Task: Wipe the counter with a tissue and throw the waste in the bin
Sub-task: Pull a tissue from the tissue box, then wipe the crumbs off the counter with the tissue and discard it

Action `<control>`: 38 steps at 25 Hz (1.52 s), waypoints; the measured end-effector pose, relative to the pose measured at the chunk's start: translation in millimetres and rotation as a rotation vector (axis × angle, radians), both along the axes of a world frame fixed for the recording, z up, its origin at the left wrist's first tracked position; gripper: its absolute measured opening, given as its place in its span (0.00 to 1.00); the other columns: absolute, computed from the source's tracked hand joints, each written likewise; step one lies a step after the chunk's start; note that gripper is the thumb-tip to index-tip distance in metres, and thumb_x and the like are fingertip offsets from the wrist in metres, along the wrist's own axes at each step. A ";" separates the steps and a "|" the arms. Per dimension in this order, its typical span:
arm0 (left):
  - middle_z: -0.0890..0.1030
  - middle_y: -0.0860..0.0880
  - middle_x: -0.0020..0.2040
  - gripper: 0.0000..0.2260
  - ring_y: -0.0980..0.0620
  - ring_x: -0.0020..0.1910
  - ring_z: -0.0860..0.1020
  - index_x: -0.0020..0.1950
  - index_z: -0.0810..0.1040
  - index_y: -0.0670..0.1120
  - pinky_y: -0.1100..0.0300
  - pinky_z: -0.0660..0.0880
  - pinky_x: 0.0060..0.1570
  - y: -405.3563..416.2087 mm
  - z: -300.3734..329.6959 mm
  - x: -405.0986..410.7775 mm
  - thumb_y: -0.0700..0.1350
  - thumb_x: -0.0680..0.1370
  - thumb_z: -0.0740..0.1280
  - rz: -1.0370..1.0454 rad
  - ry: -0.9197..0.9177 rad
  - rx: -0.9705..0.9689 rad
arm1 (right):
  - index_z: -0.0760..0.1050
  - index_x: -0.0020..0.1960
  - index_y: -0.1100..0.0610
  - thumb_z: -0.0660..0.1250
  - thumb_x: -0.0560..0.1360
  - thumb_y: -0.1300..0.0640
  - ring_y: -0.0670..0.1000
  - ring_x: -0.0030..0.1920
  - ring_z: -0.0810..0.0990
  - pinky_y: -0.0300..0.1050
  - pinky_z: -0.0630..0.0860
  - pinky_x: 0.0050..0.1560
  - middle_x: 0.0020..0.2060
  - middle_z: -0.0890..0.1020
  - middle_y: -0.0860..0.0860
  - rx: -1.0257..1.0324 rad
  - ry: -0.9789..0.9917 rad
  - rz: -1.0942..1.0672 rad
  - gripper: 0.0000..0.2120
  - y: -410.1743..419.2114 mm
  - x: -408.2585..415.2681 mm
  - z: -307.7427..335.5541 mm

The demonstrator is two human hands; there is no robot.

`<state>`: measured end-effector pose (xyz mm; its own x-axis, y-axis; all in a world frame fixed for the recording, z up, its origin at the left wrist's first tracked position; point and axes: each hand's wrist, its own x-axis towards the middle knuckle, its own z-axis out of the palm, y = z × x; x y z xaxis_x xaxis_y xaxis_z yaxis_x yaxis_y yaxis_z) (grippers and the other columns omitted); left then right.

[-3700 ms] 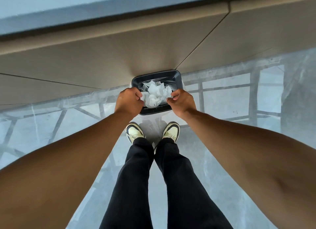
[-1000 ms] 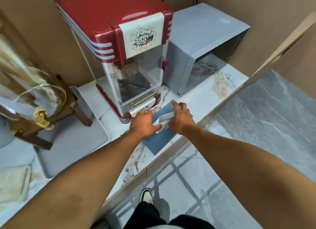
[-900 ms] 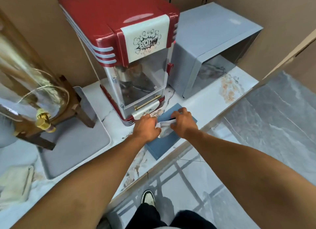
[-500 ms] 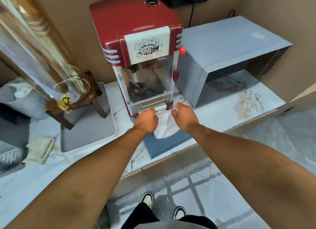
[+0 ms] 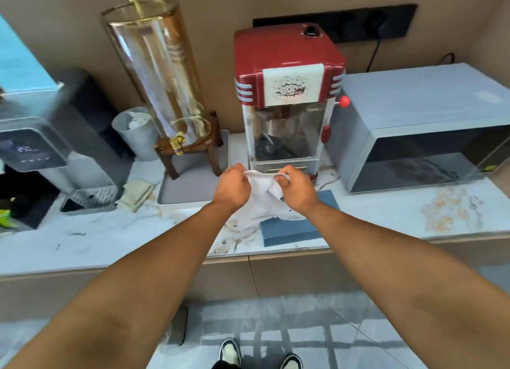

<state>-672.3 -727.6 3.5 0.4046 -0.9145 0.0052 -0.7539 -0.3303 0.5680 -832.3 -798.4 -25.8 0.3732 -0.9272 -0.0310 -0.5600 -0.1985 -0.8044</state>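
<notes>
The marble counter (image 5: pixel 372 214) is seen across the middle of the frame, marked with brownish stains at the right and dark specks at the lower left, so the wiping is judged not yet begun; binning is also left, and no bin is in view. A blue tissue box (image 5: pixel 292 230) is set near the counter's front edge, just below centre. A white tissue (image 5: pixel 260 200) is held stretched above the box, at the centre of the frame. Its upper edge is pinched by the left hand (image 5: pixel 233 188) and right hand (image 5: pixel 296 189), both closed on it, and the rest hangs between and below them.
</notes>
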 end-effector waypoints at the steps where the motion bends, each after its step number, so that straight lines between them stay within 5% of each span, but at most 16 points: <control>1: 0.79 0.36 0.56 0.09 0.36 0.55 0.77 0.54 0.76 0.38 0.51 0.72 0.56 11.2 -2.7 11.1 0.36 0.81 0.57 0.023 0.006 0.003 | 0.74 0.47 0.53 0.63 0.80 0.53 0.57 0.41 0.81 0.47 0.80 0.37 0.42 0.81 0.55 0.013 -0.019 0.024 0.06 6.7 9.7 -2.4; 8: 0.75 0.38 0.55 0.10 0.38 0.53 0.76 0.55 0.76 0.39 0.54 0.71 0.56 102.7 -27.4 102.5 0.39 0.83 0.56 0.173 0.084 0.003 | 0.78 0.46 0.61 0.67 0.78 0.57 0.51 0.33 0.79 0.38 0.76 0.26 0.39 0.80 0.55 0.117 0.035 0.201 0.07 67.2 100.8 -11.9; 12: 0.78 0.37 0.52 0.08 0.38 0.53 0.77 0.53 0.74 0.38 0.54 0.70 0.52 166.8 -43.5 169.3 0.40 0.81 0.57 0.318 0.203 0.001 | 0.75 0.38 0.55 0.68 0.75 0.56 0.54 0.36 0.79 0.47 0.80 0.40 0.33 0.78 0.51 0.238 0.100 0.250 0.08 121.7 175.1 -26.1; 15: 0.78 0.39 0.51 0.10 0.41 0.49 0.75 0.57 0.72 0.38 0.55 0.69 0.48 230.4 -54.5 220.3 0.43 0.83 0.57 0.401 0.298 0.029 | 0.77 0.44 0.57 0.69 0.72 0.55 0.56 0.42 0.83 0.51 0.84 0.44 0.42 0.83 0.54 0.405 0.011 0.244 0.05 171.9 237.5 -39.0; 18: 0.78 0.39 0.50 0.09 0.39 0.50 0.77 0.56 0.73 0.39 0.53 0.71 0.47 286.3 -73.2 265.6 0.44 0.83 0.58 0.470 0.389 0.027 | 0.77 0.53 0.63 0.71 0.73 0.56 0.62 0.45 0.84 0.59 0.83 0.48 0.49 0.84 0.65 0.521 -0.058 0.216 0.13 212.6 288.9 -51.8; 22: 0.77 0.43 0.44 0.05 0.44 0.44 0.76 0.48 0.74 0.44 0.55 0.73 0.43 339.3 -91.9 314.1 0.43 0.82 0.61 0.604 0.537 -0.054 | 0.73 0.64 0.59 0.83 0.61 0.45 0.55 0.49 0.84 0.53 0.82 0.50 0.53 0.83 0.56 0.871 -0.195 0.155 0.38 267.5 344.0 -67.6; 23: 0.77 0.43 0.44 0.05 0.45 0.43 0.75 0.48 0.73 0.43 0.56 0.71 0.42 347.0 -94.2 323.0 0.43 0.82 0.61 0.639 0.556 -0.064 | 0.75 0.63 0.62 0.84 0.60 0.48 0.57 0.51 0.84 0.56 0.82 0.53 0.53 0.84 0.58 0.921 -0.210 0.166 0.38 279.2 353.2 -75.1; 27: 0.79 0.44 0.48 0.09 0.43 0.47 0.78 0.55 0.75 0.41 0.55 0.74 0.46 360.0 -103.5 352.0 0.47 0.81 0.63 0.726 0.600 -0.079 | 0.80 0.47 0.61 0.71 0.73 0.68 0.53 0.45 0.83 0.46 0.81 0.48 0.44 0.85 0.55 0.883 -0.208 0.200 0.05 307.2 377.6 -87.5; 30: 0.83 0.45 0.49 0.15 0.47 0.45 0.81 0.55 0.78 0.42 0.54 0.79 0.44 358.2 -106.7 371.5 0.50 0.75 0.74 0.779 0.775 -0.067 | 0.81 0.46 0.57 0.71 0.75 0.65 0.55 0.46 0.83 0.52 0.80 0.53 0.46 0.85 0.56 0.792 -0.208 0.201 0.04 295.5 401.4 -96.7; 33: 0.84 0.43 0.47 0.14 0.46 0.42 0.83 0.52 0.80 0.38 0.52 0.81 0.39 353.2 -107.5 390.6 0.39 0.70 0.79 0.823 1.005 0.073 | 0.80 0.49 0.56 0.68 0.77 0.63 0.50 0.41 0.81 0.44 0.79 0.46 0.44 0.83 0.53 0.682 -0.129 0.291 0.04 276.5 425.8 -106.8; 38: 0.83 0.42 0.44 0.13 0.43 0.43 0.82 0.52 0.80 0.35 0.47 0.80 0.49 345.4 -104.7 430.0 0.31 0.69 0.76 0.948 0.964 0.145 | 0.80 0.48 0.54 0.66 0.77 0.67 0.53 0.43 0.84 0.51 0.81 0.51 0.46 0.84 0.54 0.735 -0.140 0.364 0.09 248.5 464.4 -115.5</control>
